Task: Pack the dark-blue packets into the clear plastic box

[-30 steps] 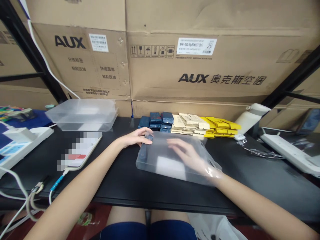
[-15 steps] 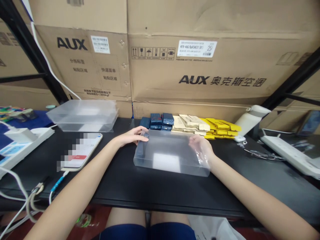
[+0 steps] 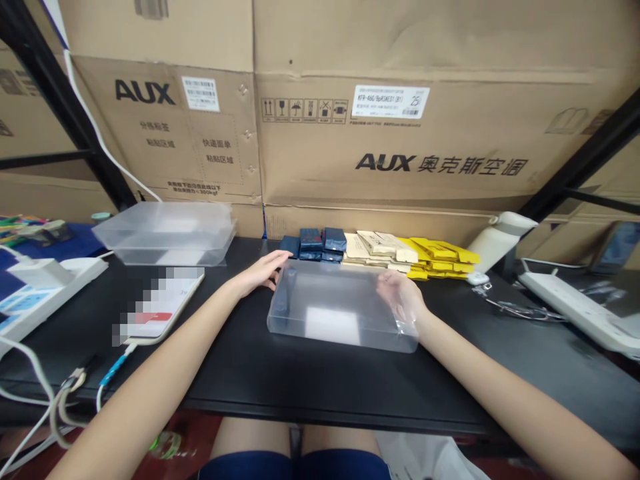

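Observation:
A clear plastic box (image 3: pixel 325 300) lies on the black tabletop in front of me, with a bright white reflection or patch near its front. My left hand (image 3: pixel 263 272) is at its back left corner, fingers stretched out and apart, the fingertips by the rim. At the right end, my right hand (image 3: pixel 400 297) has its fingers curled at the side wall, partly seen through the plastic, and grips it. Just behind the box sit rows of small packets: dark blue packets (image 3: pixel 320 243), cream packets (image 3: pixel 380 247) and yellow packets (image 3: pixel 443 257).
More clear plastic boxes (image 3: pixel 165 233) are stacked at the back left. A phone (image 3: pixel 167 307) on a charging cable lies beside my left forearm. Power strips (image 3: pixel 580 310) and cables flank both sides. A white bottle (image 3: pixel 500 247) leans at the back right, before large cardboard cartons (image 3: pixel 310 153).
My left thumb has come off the box's left rim and the left hand has eased slightly outward. The box and my right hand stay nearly in place.

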Demonstrator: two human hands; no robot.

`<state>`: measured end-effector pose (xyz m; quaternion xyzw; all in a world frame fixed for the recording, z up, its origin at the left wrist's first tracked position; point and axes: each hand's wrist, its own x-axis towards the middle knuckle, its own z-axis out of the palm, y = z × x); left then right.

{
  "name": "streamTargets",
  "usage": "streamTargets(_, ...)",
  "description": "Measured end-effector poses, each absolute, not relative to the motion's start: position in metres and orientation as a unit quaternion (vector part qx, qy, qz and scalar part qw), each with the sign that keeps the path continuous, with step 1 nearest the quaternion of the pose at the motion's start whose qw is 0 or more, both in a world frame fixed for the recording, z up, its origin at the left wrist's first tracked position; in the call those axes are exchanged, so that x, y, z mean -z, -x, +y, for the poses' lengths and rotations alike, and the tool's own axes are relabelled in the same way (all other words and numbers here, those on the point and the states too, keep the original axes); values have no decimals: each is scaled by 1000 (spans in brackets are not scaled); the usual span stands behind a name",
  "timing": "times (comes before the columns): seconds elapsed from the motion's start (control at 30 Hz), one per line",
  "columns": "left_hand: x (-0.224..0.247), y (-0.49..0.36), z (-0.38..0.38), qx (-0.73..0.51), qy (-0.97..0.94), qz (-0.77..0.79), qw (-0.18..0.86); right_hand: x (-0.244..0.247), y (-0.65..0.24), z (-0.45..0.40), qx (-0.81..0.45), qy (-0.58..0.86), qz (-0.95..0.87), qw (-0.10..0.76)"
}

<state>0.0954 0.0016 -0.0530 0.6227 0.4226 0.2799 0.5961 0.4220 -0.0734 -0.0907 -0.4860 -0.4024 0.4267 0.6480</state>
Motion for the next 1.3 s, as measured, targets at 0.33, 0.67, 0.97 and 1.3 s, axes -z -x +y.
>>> streamTargets(0.33,56,-97,8,-344,-537,470,610,77,-406,-78,-454,506,-242,693)
streamTargets(0.67,59,-95,13,-362,-507,460,632,71,-402,-81,-463,506,-217,695)
streamTargets(0.97,58,-101,9,-432,-477,488,589,72,-402,-81,-462,498,-214,702)
streamTargets(1.3,59,-99,12,-427,-478,495,587,70,-401,-81,-463,511,-211,693)
